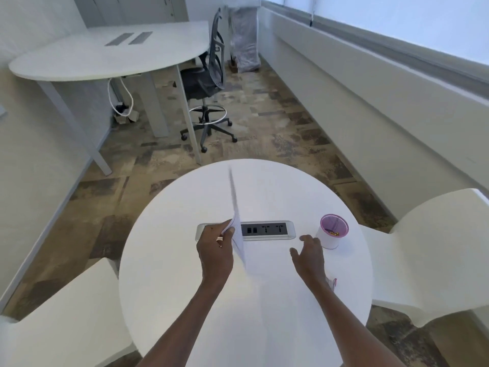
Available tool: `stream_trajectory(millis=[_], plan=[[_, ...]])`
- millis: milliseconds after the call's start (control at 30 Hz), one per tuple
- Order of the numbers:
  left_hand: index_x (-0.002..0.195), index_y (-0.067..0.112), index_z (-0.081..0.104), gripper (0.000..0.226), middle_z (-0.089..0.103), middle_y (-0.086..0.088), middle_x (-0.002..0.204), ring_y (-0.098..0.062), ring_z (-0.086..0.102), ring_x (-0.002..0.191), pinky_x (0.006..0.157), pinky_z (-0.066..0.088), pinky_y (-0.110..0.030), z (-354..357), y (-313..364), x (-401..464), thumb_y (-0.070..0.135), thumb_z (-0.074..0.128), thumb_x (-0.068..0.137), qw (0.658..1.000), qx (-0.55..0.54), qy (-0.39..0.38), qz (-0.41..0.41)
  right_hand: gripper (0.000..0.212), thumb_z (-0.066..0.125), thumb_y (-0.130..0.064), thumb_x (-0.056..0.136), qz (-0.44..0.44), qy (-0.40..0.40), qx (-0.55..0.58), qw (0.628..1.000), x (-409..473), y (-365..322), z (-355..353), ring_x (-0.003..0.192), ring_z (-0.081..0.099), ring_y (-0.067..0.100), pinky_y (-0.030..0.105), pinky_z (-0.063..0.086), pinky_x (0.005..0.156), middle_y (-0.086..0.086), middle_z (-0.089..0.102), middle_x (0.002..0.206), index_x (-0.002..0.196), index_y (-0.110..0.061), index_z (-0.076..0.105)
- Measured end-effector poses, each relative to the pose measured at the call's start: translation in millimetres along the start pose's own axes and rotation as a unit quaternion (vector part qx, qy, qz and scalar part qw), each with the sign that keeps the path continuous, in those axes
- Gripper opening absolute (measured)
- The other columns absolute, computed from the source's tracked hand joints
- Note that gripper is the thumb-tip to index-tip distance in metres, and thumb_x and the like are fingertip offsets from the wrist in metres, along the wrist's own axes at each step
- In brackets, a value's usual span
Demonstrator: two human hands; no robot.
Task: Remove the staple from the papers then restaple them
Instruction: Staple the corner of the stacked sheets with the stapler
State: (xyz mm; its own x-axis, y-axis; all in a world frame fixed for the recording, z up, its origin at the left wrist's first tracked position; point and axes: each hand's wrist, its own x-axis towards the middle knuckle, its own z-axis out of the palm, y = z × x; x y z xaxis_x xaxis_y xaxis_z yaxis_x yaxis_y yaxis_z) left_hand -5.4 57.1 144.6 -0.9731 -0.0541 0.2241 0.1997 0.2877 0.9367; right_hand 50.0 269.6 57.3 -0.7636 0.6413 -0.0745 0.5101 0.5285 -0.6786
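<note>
Papers (236,223), a thin white sheaf seen nearly edge-on, stand tilted above the middle of a round white desk (185,300), lifted clear of its surface. The left hand (215,250) grasps them near their lower end, thumb and fingers (229,231) pinched on the sheets; a ring shows on one finger. Whether a staple sits in the sheaf cannot be told from this angle. The right hand (309,256) hovers apart from the papers toward the desk's right side, fingers released and loosely spread, holding nothing. Just beside that hand, near the right edge, stands a white cup (332,231) with a pink rim and small items inside, too small to identify. A small pink-and-white object (332,283), mostly hidden by the right forearm, lies at the right edge closer to the person. A silver-framed power socket panel (267,230) is set into the desk's centre, directly behind the papers. White chairs flank the desk, one at the left (66,321), one at the right (434,250). Beyond, on patterned carpet, stand a second white desk (105,56) and a black office chair (209,83).
</note>
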Motion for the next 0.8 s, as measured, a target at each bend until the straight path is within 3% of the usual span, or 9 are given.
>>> stream_trajectory(millis=[67,167,300,367,433,667,800], plan=[[0.107,0.013,0.076,0.02,0.066,0.004,0.089,-0.007,0.061,0.085,0.071,0.046,-0.015,-9,10,6,0.005,0.067,0.091,1.0,-0.005,-0.001,0.025,0.049,0.071,-0.015,0.085,-0.006,-0.016,0.024,1.0,-1,-13,2,0.121,0.05,0.035,0.039,0.041,0.1,0.017,0.054,0.124,0.128,-0.003,0.051],[0.104,0.017,0.076,0.02,0.067,0.008,0.091,0.007,0.061,0.084,0.066,0.042,-0.006,-27,24,10,0.005,0.066,0.092,0.999,-0.024,-0.003,0.045,0.072,0.08,-0.025,0.079,-0.02,-0.043,0.066,0.997,-5,-33,5,0.129,0.046,0.031,0.037,0.037,0.104,0.013,0.052,0.135,0.138,-0.006,0.045],[0.101,0.016,0.077,0.018,0.071,0.005,0.096,0.003,0.063,0.087,0.066,0.045,-0.009,-53,36,20,0.005,0.066,0.091,0.997,-0.046,-0.019,0.056,0.1,0.089,-0.029,0.069,-0.03,-0.06,0.121,0.99,-15,-53,7,0.134,0.045,0.026,0.036,0.036,0.11,0.01,0.047,0.147,0.148,-0.007,0.033],[0.1,0.017,0.077,0.017,0.073,0.004,0.097,0.0,0.064,0.086,0.069,0.048,-0.013,-68,41,28,0.006,0.065,0.092,0.996,-0.061,-0.038,0.051,0.096,0.092,-0.024,0.066,-0.03,-0.062,0.18,0.981,-23,-59,7,0.122,0.053,0.02,0.032,0.04,0.101,0.007,0.056,0.138,0.144,-0.011,0.038],[0.099,0.016,0.076,0.017,0.074,0.003,0.097,0.001,0.064,0.083,0.07,0.047,-0.012,-80,46,35,0.005,0.064,0.093,0.994,-0.073,-0.067,0.053,0.079,0.091,-0.017,0.067,-0.038,-0.064,0.242,0.967,-31,-64,7,0.115,0.058,0.02,0.035,0.045,0.1,0.005,0.063,0.128,0.133,-0.015,0.048],[0.104,0.009,0.077,0.017,0.078,-0.002,0.1,-0.004,0.069,0.085,0.072,0.052,-0.013,-108,57,58,0.007,0.063,0.094,0.98,-0.15,-0.131,0.02,0.059,0.084,-0.021,0.076,-0.053,-0.077,0.285,0.954,-52,-79,4,0.12,0.056,0.013,0.026,0.042,0.094,-0.008,0.064,0.124,0.127,-0.019,0.056],[0.103,0.011,0.077,0.017,0.078,0.002,0.097,-0.004,0.07,0.085,0.071,0.052,-0.013,-116,66,67,0.008,0.063,0.094,0.97,-0.176,-0.168,0.022,0.072,0.087,-0.026,0.072,-0.031,-0.077,0.329,0.941,-60,-86,2,0.119,0.055,0.011,0.033,0.045,0.099,-0.008,0.06,0.126,0.132,-0.021,0.047]])
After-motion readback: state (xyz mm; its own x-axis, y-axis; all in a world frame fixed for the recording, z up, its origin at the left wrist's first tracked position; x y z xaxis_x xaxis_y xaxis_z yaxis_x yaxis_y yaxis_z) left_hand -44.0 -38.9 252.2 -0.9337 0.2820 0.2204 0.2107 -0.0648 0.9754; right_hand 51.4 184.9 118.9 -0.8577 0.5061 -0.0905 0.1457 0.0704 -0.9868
